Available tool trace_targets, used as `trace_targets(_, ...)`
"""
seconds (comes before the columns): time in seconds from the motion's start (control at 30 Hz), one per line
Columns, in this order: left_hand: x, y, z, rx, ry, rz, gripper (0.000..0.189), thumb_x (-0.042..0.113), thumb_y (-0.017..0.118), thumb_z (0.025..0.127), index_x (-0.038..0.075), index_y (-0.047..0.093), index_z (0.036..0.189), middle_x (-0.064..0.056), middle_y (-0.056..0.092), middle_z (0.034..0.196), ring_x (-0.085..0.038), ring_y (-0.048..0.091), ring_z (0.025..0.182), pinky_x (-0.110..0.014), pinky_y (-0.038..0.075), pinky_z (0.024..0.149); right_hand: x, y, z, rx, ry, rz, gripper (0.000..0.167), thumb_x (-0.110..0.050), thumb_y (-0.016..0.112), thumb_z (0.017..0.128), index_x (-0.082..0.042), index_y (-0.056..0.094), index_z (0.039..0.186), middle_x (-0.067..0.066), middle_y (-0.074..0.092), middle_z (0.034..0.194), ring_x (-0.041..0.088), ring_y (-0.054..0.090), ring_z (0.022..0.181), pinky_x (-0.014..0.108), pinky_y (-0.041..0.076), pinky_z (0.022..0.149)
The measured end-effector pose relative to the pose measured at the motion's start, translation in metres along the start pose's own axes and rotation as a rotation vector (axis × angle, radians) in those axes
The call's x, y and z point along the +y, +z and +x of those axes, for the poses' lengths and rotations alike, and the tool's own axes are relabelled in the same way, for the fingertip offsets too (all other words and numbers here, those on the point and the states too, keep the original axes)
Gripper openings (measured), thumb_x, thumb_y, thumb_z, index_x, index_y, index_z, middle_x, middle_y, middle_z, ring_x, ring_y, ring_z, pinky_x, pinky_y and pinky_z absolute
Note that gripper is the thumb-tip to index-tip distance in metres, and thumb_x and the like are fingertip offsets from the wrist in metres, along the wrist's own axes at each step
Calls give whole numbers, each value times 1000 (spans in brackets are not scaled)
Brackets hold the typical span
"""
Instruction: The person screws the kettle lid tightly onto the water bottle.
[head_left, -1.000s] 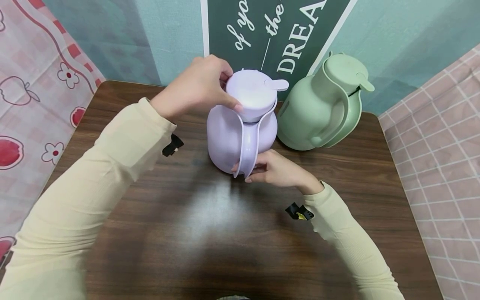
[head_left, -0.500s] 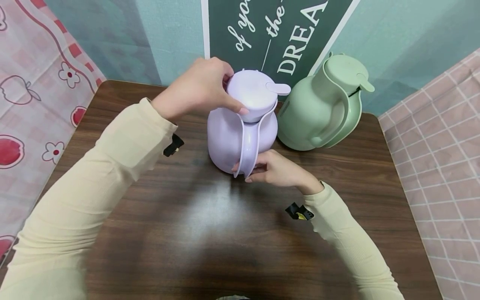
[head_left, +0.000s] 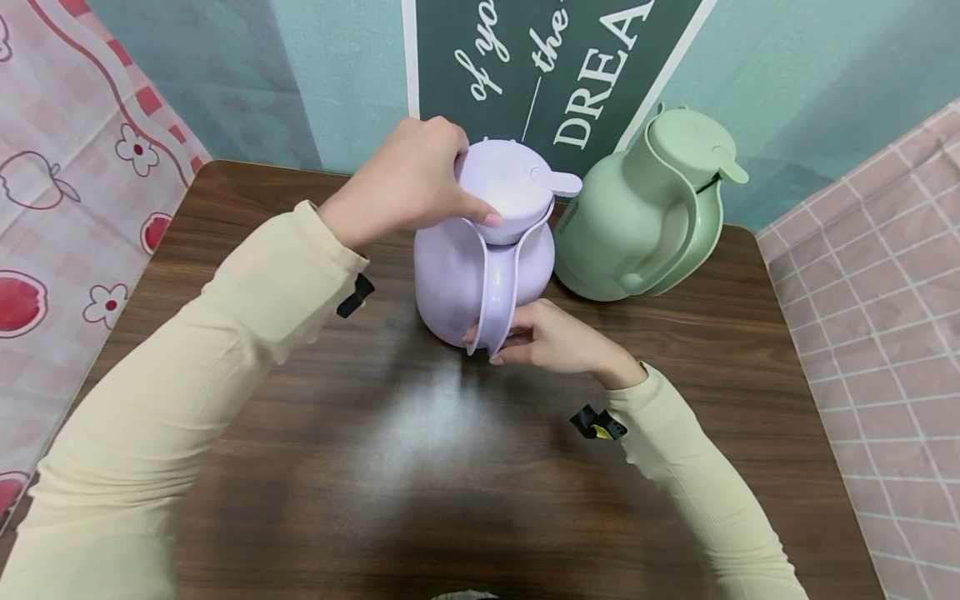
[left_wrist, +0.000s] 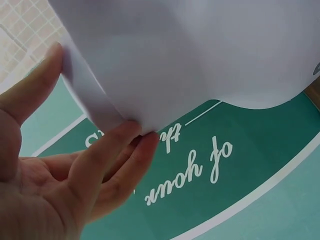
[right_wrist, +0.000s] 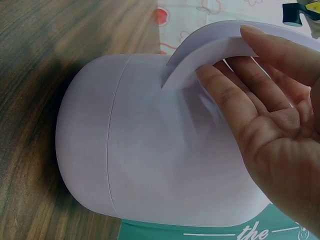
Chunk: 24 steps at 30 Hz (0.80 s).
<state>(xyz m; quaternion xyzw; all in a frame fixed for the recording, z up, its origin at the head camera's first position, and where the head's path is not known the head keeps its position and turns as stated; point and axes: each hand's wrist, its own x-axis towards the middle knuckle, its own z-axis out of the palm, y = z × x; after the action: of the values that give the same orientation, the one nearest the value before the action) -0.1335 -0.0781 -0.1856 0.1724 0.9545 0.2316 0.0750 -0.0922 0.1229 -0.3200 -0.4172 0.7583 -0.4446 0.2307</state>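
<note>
A lavender thermos jug (head_left: 450, 275) stands upright on the wooden table, its handle facing me. My left hand (head_left: 408, 179) grips the jug's round lid (head_left: 502, 179) from the left, thumb on the near side. In the left wrist view, the fingers (left_wrist: 125, 132) curl against the lid's rim (left_wrist: 80, 82). Low on the jug, my right hand (head_left: 551, 337) holds the handle (head_left: 498, 292). The right wrist view shows the fingers passing through the handle loop, with the thumb (right_wrist: 270, 47) on its outer side. The lid's small lever points right.
A sage green thermos jug (head_left: 622, 225) stands close on the lavender one's right. Behind them, a dark green lettered panel (head_left: 480, 75) lies against the teal backdrop. Pink tiled covering (head_left: 870, 292) borders the table (head_left: 420, 500) on the right, a fruit-print cloth (head_left: 67, 192) on the left.
My left hand has shifted slightly right around the lid, its thumb a little farther along the near side. The lid's lever has turned slightly towards me. My right hand stays on the handle.
</note>
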Motion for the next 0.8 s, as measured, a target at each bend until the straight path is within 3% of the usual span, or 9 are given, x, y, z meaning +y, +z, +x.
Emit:
trace_targets(0.23, -8, -5, -1, -25, 49, -58, 26, 23, 75, 73, 3, 63, 85, -6, 56, 77, -18, 45, 73, -27, 36, 63, 0, 2, 0, 2, -13, -2, 29, 5, 68, 77, -2, 66, 105, 2, 66, 103, 12, 56, 102, 28, 45, 86)
trace_targets(0.4, -11, -7, -2, -48, 49, -87, 22, 20, 74, 74, 5, 63, 86, -4, 62, 79, -15, 47, 75, -26, 36, 65, -1, 2, 0, 7, -11, -11, 29, 4, 68, 77, -3, 67, 105, 2, 66, 103, 12, 56, 102, 28, 44, 86)
trace_targets(0.6, -7, -6, -3, -59, 17, -39, 40, 34, 77, 71, 5, 63, 94, -6, 60, 86, -19, 49, 80, -28, 39, 67, -2, 3, -1, 3, 5, 30, 27, 3, 67, 78, -3, 66, 105, 2, 66, 104, 13, 56, 101, 29, 46, 84)
trace_targets(0.8, 2, 0, -3, -15, -13, 28, 53, 41, 78, 67, 0, 58, 94, -9, 56, 90, -25, 47, 83, -31, 39, 67, -3, 3, -1, 0, 1, 45, 27, 5, 67, 78, -1, 66, 104, 5, 65, 105, 13, 56, 102, 30, 46, 84)
